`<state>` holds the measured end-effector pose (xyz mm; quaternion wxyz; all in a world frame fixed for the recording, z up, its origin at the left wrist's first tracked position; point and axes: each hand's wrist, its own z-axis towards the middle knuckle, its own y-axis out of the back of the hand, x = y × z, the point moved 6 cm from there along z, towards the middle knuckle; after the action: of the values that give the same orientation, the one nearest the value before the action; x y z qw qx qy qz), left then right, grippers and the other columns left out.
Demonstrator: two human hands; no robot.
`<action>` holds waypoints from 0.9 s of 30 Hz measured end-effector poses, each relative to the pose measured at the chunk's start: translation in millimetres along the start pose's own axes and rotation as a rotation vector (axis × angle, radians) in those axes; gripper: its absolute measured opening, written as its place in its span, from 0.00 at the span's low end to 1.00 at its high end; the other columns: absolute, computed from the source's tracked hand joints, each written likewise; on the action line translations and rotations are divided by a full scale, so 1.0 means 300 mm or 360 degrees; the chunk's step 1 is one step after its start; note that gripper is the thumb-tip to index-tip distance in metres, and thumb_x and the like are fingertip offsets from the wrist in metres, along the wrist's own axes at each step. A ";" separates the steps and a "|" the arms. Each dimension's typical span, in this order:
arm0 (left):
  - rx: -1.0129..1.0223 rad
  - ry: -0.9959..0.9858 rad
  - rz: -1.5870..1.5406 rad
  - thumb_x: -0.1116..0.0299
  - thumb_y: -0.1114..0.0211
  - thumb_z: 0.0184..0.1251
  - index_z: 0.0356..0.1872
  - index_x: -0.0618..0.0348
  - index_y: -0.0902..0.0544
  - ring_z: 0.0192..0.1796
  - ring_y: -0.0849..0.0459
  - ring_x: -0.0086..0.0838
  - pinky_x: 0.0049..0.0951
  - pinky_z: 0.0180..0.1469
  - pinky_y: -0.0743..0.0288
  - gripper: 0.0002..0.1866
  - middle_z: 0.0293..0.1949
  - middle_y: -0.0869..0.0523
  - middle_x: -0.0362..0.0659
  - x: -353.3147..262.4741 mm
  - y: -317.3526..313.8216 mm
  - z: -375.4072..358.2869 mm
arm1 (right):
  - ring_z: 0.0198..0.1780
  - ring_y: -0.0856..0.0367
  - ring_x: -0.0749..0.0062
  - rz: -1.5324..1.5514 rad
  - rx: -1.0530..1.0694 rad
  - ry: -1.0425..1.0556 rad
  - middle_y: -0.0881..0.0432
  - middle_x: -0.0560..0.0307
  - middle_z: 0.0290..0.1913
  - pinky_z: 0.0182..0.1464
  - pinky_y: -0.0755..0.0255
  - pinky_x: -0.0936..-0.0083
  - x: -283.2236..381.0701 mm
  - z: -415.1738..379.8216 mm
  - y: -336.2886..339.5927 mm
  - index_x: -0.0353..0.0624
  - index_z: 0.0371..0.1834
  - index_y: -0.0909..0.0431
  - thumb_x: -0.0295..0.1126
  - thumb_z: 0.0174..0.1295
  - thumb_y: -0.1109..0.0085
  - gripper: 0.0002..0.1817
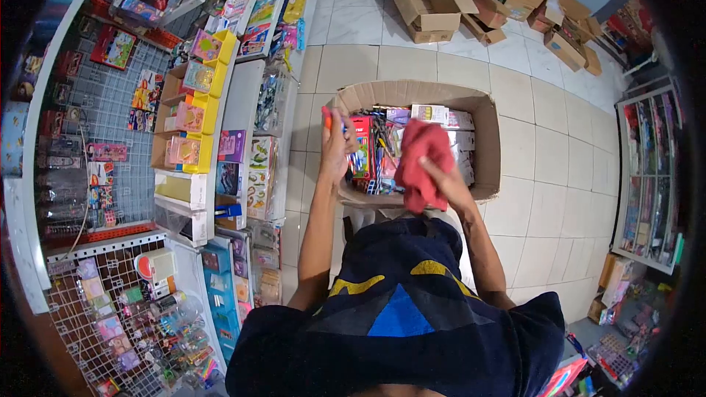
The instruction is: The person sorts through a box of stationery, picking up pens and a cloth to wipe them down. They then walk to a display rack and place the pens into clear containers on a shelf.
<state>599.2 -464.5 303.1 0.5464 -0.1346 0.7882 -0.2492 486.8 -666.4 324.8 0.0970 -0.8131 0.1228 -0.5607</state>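
Note:
A large cardboard box (485,140) stands on the floor in front of me, filled with stationery. My left hand (337,148) is closed at the box's left side, around a few slim pen-like items with orange and blue parts; blur hides their exact kind. A red cloth (424,158) hangs bunched over the right part of the box, gripped by my right hand (443,182). Inside the box, a red pack (362,148) stands near my left hand, next to a heap of loose pens (383,145). White small boxes (430,113) line the back and right.
Shelves of packaged goods (261,169) run along my left, with yellow trays (207,110) on them. Opened cardboard boxes (434,18) lie on the tiled floor (548,151) ahead. A glass cabinet (651,169) stands at the right.

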 end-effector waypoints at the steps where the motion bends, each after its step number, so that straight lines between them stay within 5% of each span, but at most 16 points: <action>1: 0.0085 0.0175 0.0043 0.39 0.55 0.69 0.31 0.49 0.32 0.14 0.43 0.12 0.15 0.13 0.52 0.24 0.17 0.37 0.31 0.033 0.000 -0.013 | 0.54 0.25 0.71 0.0214 -0.0058 0.0000 0.25 0.54 0.54 0.56 0.30 0.72 0.006 0.006 0.008 0.38 0.61 0.37 0.38 0.64 0.42 0.27; 2: 0.0173 0.0356 0.0088 0.37 0.55 0.68 0.30 0.49 0.32 0.14 0.43 0.12 0.15 0.14 0.53 0.25 0.16 0.39 0.30 0.070 -0.002 -0.030 | 0.51 0.24 0.72 0.0433 -0.0125 -0.0001 0.24 0.55 0.53 0.54 0.29 0.73 0.009 0.018 0.018 0.38 0.60 0.35 0.43 0.66 0.45 0.26; 3: 0.0246 0.0440 0.0158 0.25 0.61 0.59 0.25 0.48 0.33 0.12 0.49 0.11 0.13 0.14 0.57 0.33 0.13 0.41 0.28 0.080 -0.055 -0.052 | 0.51 0.24 0.72 0.0531 -0.0098 -0.0064 0.24 0.56 0.52 0.53 0.28 0.74 -0.012 0.038 0.019 0.38 0.61 0.35 0.44 0.66 0.46 0.26; 4: 0.0401 0.0588 -0.0037 0.25 0.62 0.59 0.29 0.49 0.31 0.14 0.42 0.14 0.14 0.15 0.49 0.35 0.16 0.36 0.30 0.103 -0.067 -0.068 | 0.50 0.23 0.72 0.0634 -0.0079 -0.0122 0.24 0.56 0.52 0.52 0.28 0.74 -0.047 0.062 0.023 0.39 0.61 0.35 0.46 0.66 0.46 0.27; 6: 0.0724 0.0888 -0.0439 0.23 0.65 0.58 0.36 0.51 0.26 0.18 0.29 0.18 0.18 0.18 0.35 0.39 0.22 0.25 0.35 0.144 -0.106 -0.098 | 0.52 0.25 0.75 0.0089 0.0016 -0.0068 0.24 0.58 0.53 0.51 0.29 0.77 -0.068 0.101 -0.022 0.40 0.63 0.35 0.48 0.66 0.47 0.29; 9: -0.0287 0.0518 -0.0042 0.34 0.53 0.64 0.51 0.51 0.26 0.32 0.19 0.24 0.25 0.29 0.27 0.32 0.36 0.18 0.39 0.292 -0.071 -0.122 | 0.55 0.28 0.73 -0.0032 0.0177 0.0333 0.25 0.56 0.55 0.57 0.33 0.75 0.002 0.115 -0.176 0.39 0.62 0.38 0.34 0.62 0.40 0.27; 10: -0.0070 0.0584 0.0089 0.36 0.52 0.65 0.55 0.52 0.27 0.42 0.17 0.26 0.30 0.40 0.21 0.31 0.44 0.18 0.40 0.291 -0.055 -0.125 | 0.56 0.29 0.72 0.0021 0.0164 0.0558 0.25 0.55 0.55 0.58 0.34 0.74 0.048 0.114 -0.200 0.40 0.62 0.38 0.30 0.61 0.39 0.27; 13: -0.0115 0.0556 0.0062 0.40 0.53 0.68 0.58 0.52 0.28 0.48 0.20 0.27 0.32 0.48 0.24 0.29 0.50 0.20 0.40 0.322 0.007 -0.125 | 0.56 0.27 0.68 -0.0273 0.0113 0.0643 0.26 0.50 0.55 0.58 0.34 0.74 -0.016 0.157 -0.199 0.39 0.64 0.41 0.26 0.56 0.35 0.34; 17: -0.0262 0.0514 0.0041 0.46 0.55 0.73 0.61 0.51 0.31 0.56 0.23 0.29 0.33 0.56 0.26 0.26 0.57 0.23 0.39 0.363 0.059 -0.169 | 0.44 0.21 0.38 -0.0901 -0.0198 0.0977 0.22 0.33 0.39 0.44 0.27 0.59 -0.082 0.099 -0.216 0.41 0.60 0.40 0.19 0.46 0.42 0.34; 20: -0.0262 0.0385 0.0118 0.46 0.55 0.73 0.61 0.50 0.31 0.59 0.25 0.30 0.34 0.60 0.30 0.25 0.58 0.24 0.39 0.346 0.048 -0.219 | 0.45 0.23 0.36 -0.1118 -0.0211 0.0908 0.22 0.30 0.40 0.43 0.29 0.57 -0.063 0.054 -0.241 0.38 0.59 0.39 0.19 0.46 0.43 0.32; 21: -0.0397 0.0252 0.0093 0.45 0.53 0.71 0.57 0.49 0.28 0.45 0.18 0.27 0.30 0.41 0.22 0.23 0.48 0.19 0.38 0.339 0.051 -0.226 | 0.45 0.23 0.36 -0.1089 -0.0184 0.0845 0.22 0.31 0.41 0.44 0.29 0.57 -0.080 0.056 -0.236 0.37 0.61 0.40 0.18 0.46 0.45 0.33; 23: -0.0212 0.0420 0.0266 0.44 0.52 0.71 0.52 0.48 0.26 0.30 0.22 0.24 0.24 0.25 0.31 0.22 0.37 0.20 0.36 0.373 0.099 -0.224 | 0.47 0.22 0.37 -0.1029 -0.0116 0.0719 0.22 0.31 0.42 0.47 0.28 0.59 -0.108 0.065 -0.230 0.37 0.63 0.42 0.17 0.46 0.48 0.35; 25: -0.0224 0.0607 0.0410 0.37 0.53 0.67 0.34 0.47 0.26 0.10 0.41 0.16 0.18 0.12 0.59 0.24 0.17 0.30 0.31 0.346 0.074 -0.248 | 0.47 0.22 0.38 -0.0969 -0.0181 0.0711 0.22 0.32 0.43 0.48 0.28 0.60 -0.105 0.070 -0.212 0.37 0.63 0.41 0.17 0.46 0.47 0.35; 27: -0.0091 0.0884 0.0278 0.33 0.56 0.66 0.26 0.48 0.28 0.09 0.43 0.15 0.18 0.11 0.58 0.28 0.13 0.35 0.30 0.371 0.076 -0.267 | 0.50 0.20 0.46 -0.0827 -0.0215 0.0649 0.21 0.37 0.47 0.52 0.29 0.65 -0.093 0.098 -0.191 0.36 0.64 0.40 0.18 0.47 0.45 0.35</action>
<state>485.2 -479.7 224.8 0.3250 -0.0083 0.9230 -0.2061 510.1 -602.7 306.7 -0.1298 -0.6929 -0.0348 -0.7084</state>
